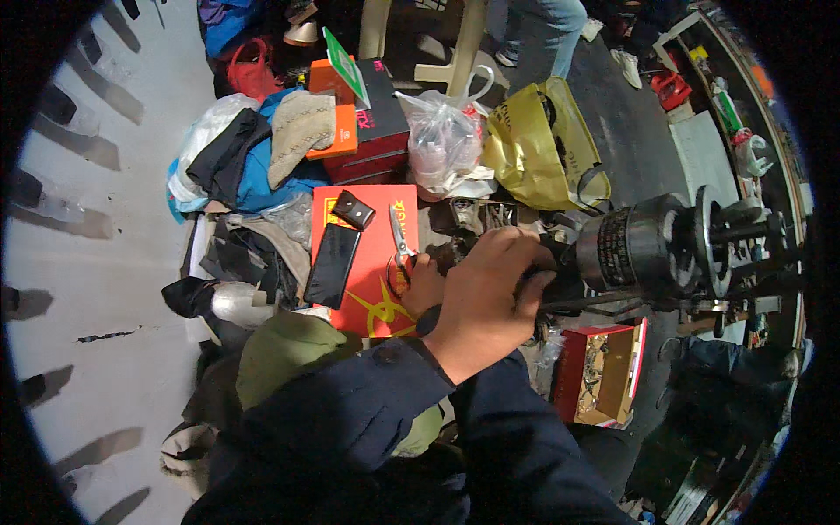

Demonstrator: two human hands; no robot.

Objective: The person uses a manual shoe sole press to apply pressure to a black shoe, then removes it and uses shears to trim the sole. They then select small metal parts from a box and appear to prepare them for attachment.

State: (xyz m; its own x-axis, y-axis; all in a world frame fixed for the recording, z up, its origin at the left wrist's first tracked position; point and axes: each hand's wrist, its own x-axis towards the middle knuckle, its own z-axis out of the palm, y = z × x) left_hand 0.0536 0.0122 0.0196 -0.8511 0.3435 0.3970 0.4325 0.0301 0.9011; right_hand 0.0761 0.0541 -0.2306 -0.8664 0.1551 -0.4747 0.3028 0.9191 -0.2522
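My left arm crosses over my right one. My left hand (490,302) is closed, thumb and fingers bent around something dark beside the metal cylinder of a hand-worked machine (617,249); what it grips is hidden. Beneath and left of that wrist, my right hand (425,285) has its fingers at the handle loops of scissors (400,245), partly covered by the left arm. The scissors lie on a red box (372,306), blades pointing away from me. On the same box rest a black phone (333,266) and a small dark brown leather case (353,210).
Beyond the red box stand a clear plastic bag (442,144) and a yellow bag (542,144). Clothes and cloths (232,157) pile up at left. An open box of small parts (604,372) sits below the machine. Someone's jeans leg (560,35) shows at the back.
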